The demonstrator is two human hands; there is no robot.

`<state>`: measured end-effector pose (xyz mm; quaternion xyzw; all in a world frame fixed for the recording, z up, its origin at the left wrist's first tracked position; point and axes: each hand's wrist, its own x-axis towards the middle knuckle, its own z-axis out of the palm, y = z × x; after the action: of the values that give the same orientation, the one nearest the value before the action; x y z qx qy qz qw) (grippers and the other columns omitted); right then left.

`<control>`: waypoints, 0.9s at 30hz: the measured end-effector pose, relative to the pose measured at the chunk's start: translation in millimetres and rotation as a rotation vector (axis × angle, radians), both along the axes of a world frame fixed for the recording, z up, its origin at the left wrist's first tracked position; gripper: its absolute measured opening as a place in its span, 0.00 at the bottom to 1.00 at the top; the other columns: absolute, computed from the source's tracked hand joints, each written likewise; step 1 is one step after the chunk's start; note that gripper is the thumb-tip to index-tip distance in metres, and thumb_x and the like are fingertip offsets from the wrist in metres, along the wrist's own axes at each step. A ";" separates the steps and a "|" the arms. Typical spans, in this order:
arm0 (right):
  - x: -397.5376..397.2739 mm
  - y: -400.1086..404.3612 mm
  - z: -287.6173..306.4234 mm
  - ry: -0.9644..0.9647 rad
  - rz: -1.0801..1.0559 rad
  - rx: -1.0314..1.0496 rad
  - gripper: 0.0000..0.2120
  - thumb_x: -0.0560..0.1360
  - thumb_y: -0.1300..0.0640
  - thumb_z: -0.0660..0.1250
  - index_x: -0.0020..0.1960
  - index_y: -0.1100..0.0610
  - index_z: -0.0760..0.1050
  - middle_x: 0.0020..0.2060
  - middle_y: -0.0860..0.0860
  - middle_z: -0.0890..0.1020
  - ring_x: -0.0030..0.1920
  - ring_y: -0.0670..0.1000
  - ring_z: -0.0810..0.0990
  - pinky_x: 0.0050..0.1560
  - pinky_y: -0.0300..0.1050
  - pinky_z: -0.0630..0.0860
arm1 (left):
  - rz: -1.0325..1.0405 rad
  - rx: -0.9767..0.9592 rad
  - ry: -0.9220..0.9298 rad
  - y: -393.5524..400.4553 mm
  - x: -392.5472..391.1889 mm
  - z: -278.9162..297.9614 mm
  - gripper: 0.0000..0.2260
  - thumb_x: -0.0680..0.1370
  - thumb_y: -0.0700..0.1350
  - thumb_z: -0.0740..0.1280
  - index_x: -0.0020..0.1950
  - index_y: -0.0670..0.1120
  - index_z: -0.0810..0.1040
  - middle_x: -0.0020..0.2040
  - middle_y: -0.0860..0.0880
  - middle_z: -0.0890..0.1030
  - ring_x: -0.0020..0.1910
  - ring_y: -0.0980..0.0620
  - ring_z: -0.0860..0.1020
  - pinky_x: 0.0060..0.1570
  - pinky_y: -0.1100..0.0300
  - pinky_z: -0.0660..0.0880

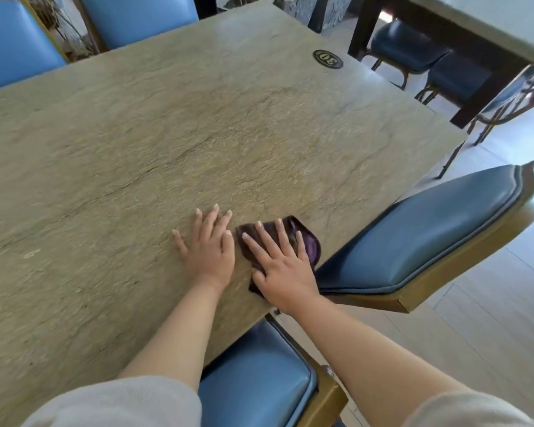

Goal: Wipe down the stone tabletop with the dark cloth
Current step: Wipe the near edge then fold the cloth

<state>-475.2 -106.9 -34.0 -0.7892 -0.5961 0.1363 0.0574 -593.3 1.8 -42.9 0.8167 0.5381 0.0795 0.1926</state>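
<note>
At the near right corner of the stone counter (167, 134): right hand (285, 269) flat, fingers spread, pressing the dark cloth (310, 245); left hand (208, 245) flat, empty, just beside. Looks like mid-wipe; next: sweep cloth across the large unwiped expanse, keeping pressure

Right hand (285, 269) flat on cloth (309, 241) at tabletop (167, 134) near corner; left hand (208, 248) just left.

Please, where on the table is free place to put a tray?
Nearly all the tabletop is bare: left of the left hand, and beyond both hands up to the number plate. Crowded only at the near right corner, where the right hand presses the cloth.
</note>
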 end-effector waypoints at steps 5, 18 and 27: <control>28.4 26.8 -5.4 -0.028 -0.047 0.014 0.27 0.79 0.39 0.46 0.76 0.36 0.44 0.78 0.41 0.45 0.77 0.51 0.36 0.74 0.63 0.36 | -0.043 0.056 0.191 -3.1 7.0 -3.2 0.26 0.78 0.57 0.35 0.77 0.63 0.46 0.79 0.60 0.44 0.78 0.51 0.39 0.70 0.30 0.39; 113.8 75.2 -2.0 0.021 -0.656 -0.059 0.30 0.78 0.36 0.47 0.77 0.39 0.44 0.78 0.45 0.41 0.77 0.54 0.34 0.74 0.63 0.36 | -0.054 0.077 0.307 0.3 11.4 -9.4 0.26 0.79 0.61 0.39 0.77 0.63 0.37 0.78 0.59 0.35 0.78 0.48 0.35 0.69 0.29 0.38; 41.2 -6.2 8.4 0.390 0.059 0.055 0.29 0.76 0.62 0.58 0.71 0.38 0.65 0.74 0.35 0.56 0.74 0.39 0.39 0.71 0.39 0.30 | -0.096 0.042 0.272 2.8 6.6 -5.3 0.24 0.80 0.56 0.39 0.76 0.63 0.36 0.77 0.59 0.34 0.77 0.49 0.33 0.69 0.30 0.35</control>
<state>-434.0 -113.2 -25.5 -0.7283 -0.6000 0.2718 0.1891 -586.7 4.6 -48.2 0.8485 0.5179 -0.0299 0.1042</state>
